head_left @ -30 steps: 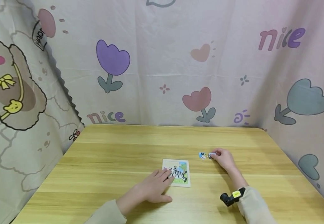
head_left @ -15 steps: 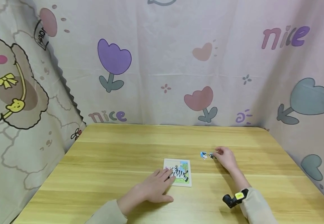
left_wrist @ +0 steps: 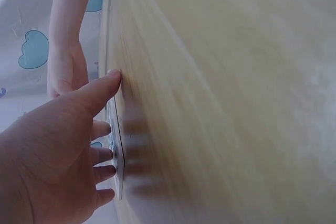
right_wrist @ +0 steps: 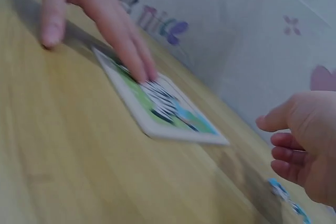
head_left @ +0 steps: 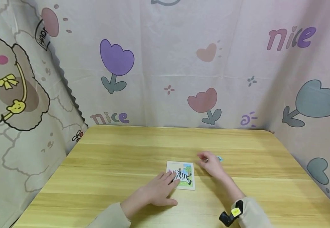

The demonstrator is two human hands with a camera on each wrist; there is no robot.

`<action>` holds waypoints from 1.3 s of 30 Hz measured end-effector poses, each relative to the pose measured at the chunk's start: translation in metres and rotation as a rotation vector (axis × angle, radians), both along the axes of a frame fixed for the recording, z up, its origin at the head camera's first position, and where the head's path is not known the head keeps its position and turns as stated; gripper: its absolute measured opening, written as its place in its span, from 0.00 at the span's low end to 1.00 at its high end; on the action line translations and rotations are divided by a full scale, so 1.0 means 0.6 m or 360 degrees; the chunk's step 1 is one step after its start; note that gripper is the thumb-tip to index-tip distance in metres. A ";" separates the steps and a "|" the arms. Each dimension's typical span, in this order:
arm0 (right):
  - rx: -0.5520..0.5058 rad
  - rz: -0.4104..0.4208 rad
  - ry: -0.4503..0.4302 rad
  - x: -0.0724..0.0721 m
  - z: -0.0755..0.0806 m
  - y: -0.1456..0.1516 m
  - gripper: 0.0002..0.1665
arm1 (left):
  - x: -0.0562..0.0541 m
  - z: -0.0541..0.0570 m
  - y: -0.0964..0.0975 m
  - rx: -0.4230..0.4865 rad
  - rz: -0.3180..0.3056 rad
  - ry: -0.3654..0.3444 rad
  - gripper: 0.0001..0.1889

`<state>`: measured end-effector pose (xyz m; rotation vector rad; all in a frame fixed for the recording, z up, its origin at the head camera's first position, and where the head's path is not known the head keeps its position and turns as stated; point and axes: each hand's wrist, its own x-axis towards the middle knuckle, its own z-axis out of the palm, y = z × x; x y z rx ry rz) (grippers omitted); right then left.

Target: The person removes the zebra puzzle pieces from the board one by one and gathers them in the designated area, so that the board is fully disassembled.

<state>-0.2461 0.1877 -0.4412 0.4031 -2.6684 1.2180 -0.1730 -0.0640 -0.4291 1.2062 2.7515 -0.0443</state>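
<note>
My left hand lies with outstretched fingers on the left side of a zebra jigsaw puzzle in a pale square frame. Part of the zebra picture is covered by these fingers. To the right of the frame, my right hand hovers low over the table with loosely curved fingers. In the right wrist view, its thumb stands apart from the other fingers and nothing shows between them. Loose blue, black and white puzzle pieces lie on the table below this hand. Just past it in the head view, a light blue edge of a piece shows.
A wood-grain table bears everything. Behind it and at both sides hang printed curtains with flowers and hearts. A small black wrist camera is strapped on my right forearm.
My right hand has moved left, off the right-hand loose piece and over the other one. My left hand stays on the puzzle. The head view has shifted slightly.
</note>
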 end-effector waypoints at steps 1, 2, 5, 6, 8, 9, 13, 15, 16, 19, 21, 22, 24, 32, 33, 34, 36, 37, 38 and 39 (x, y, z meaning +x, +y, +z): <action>-0.0016 0.0031 -0.0030 0.003 -0.001 -0.009 0.17 | 0.000 0.000 0.000 0.0003 0.0001 -0.0007 0.41; -0.0034 0.0061 -0.0060 0.006 -0.002 -0.017 0.17 | 0.000 -0.001 -0.001 0.0006 0.0003 -0.0015 0.41; -0.0057 0.0152 -0.0131 0.013 -0.005 -0.036 0.16 | 0.001 -0.002 -0.001 0.0018 0.0012 -0.0029 0.40; -0.0056 0.0175 -0.0145 0.015 -0.006 -0.042 0.16 | 0.000 -0.003 -0.001 0.0018 0.0012 -0.0027 0.40; -0.0024 0.0223 -0.0137 0.017 -0.008 -0.050 0.16 | 0.000 -0.003 -0.001 0.0022 0.0013 -0.0027 0.40; 0.0002 0.0240 -0.0139 0.018 -0.010 -0.053 0.15 | 0.000 -0.002 -0.001 0.0024 0.0014 -0.0028 0.40; 0.0110 0.0249 -0.0152 0.022 -0.016 -0.059 0.14 | 0.001 -0.001 0.000 0.0031 0.0015 -0.0042 0.40; 0.0150 0.0257 -0.0175 0.023 -0.017 -0.061 0.13 | 0.002 -0.001 0.000 0.0027 0.0019 -0.0044 0.40; 0.0175 0.0266 -0.0173 0.023 -0.018 -0.062 0.12 | 0.002 -0.001 0.000 0.0027 0.0022 -0.0047 0.40; 0.0230 0.0311 -0.0181 0.022 -0.016 -0.064 0.10 | 0.002 -0.002 0.000 0.0020 0.0028 -0.0039 0.39; 0.0269 0.0334 -0.0197 0.021 -0.014 -0.065 0.09 | 0.001 -0.003 0.001 0.0016 0.0025 -0.0023 0.39; 0.0283 0.0341 -0.0207 0.021 -0.013 -0.065 0.08 | 0.001 -0.003 0.002 0.0015 0.0019 -0.0007 0.39; 0.0294 0.0347 -0.0235 0.020 -0.010 -0.065 0.08 | 0.000 -0.003 0.004 0.0008 0.0000 0.0033 0.39; 0.0354 0.0388 -0.0270 0.017 -0.006 -0.068 0.07 | -0.004 0.003 0.021 -0.0045 -0.0125 0.0126 0.39; 0.0363 0.0394 -0.0270 0.017 -0.005 -0.068 0.07 | -0.003 0.005 0.022 -0.0053 -0.0127 0.0122 0.39; 0.0367 0.0395 -0.0273 0.017 -0.005 -0.069 0.07 | -0.003 0.006 0.024 -0.0060 -0.0126 0.0114 0.39; 0.0378 0.0387 -0.0274 0.017 -0.004 -0.070 0.08 | -0.001 0.010 0.026 -0.0075 -0.0119 0.0108 0.39; 0.0379 0.0383 -0.0278 0.017 -0.003 -0.070 0.08 | -0.001 0.011 0.027 -0.0082 -0.0116 0.0105 0.39; 0.0382 0.0382 -0.0277 0.017 -0.003 -0.070 0.08 | 0.000 0.012 0.028 -0.0087 -0.0115 0.0102 0.39; 0.0382 0.0383 -0.0275 0.017 -0.003 -0.070 0.08 | 0.001 0.014 0.028 -0.0093 -0.0115 0.0100 0.39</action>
